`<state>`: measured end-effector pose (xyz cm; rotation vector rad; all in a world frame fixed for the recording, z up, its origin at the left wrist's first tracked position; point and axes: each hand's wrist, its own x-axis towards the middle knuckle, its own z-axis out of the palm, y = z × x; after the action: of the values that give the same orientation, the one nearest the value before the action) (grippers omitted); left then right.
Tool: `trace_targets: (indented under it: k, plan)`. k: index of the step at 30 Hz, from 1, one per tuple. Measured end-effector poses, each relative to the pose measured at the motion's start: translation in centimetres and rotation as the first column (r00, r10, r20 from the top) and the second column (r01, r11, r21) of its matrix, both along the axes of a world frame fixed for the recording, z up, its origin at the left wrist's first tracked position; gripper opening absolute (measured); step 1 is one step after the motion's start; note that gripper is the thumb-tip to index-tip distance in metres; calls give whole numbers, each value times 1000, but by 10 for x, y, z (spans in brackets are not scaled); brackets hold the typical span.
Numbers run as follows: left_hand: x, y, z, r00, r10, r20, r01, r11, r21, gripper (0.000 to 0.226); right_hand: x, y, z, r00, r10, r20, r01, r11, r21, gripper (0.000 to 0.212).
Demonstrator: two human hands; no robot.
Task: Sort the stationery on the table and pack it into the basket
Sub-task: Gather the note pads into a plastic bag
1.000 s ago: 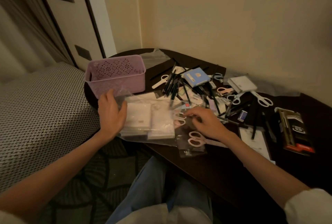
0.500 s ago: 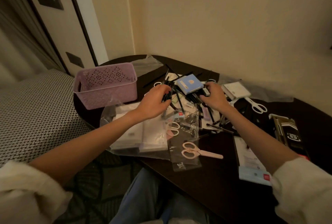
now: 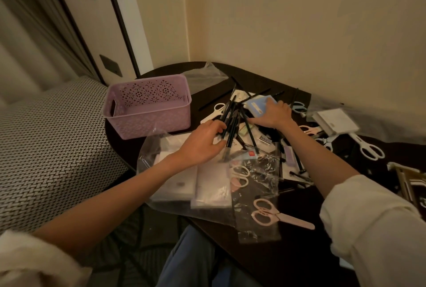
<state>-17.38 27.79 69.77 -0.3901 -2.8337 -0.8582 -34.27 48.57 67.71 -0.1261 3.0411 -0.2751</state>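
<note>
Left hand (image 3: 202,142) has its grip curled round a bundle of black pens (image 3: 229,123) at mid-frame; right hand (image 3: 273,114) lies flat on a blue pad (image 3: 257,107). Better to square the pens' ends before lifting them to the pink basket (image 3: 147,123), upper left on the bench (image 3: 299,252). No writing is legible

Hands in the stationery pile on the dark tabletop (image 3: 288,261)

The left hand (image 3: 202,141) grips a bundle of black pens (image 3: 230,118); the right hand (image 3: 274,114) rests on a blue booklet (image 3: 255,106). The lilac basket (image 3: 147,107) stands just left of the pens.
</note>
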Motion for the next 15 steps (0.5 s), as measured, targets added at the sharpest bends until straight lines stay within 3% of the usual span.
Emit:
trace_targets:
  k: [8,11,13,15]
  plan:
    - [15,0,9,1000,-2,-18,3,999,34,36,8,-3,10,987,-149,-57,138,977,-162,107]
    - [17,-2,19,996,73,59,-82,981,175,31,33,0,24,981,-140,-137,82,928,-364,98]
    - [19,-1,25,971,104,215,-181,909,376,36,60,3,36,988,-51,-148,-37,844,-536,92]
    - [22,3,34,892,37,451,-344,703,623,51,92,8,49,984,88,-153,-165,759,-630,88]
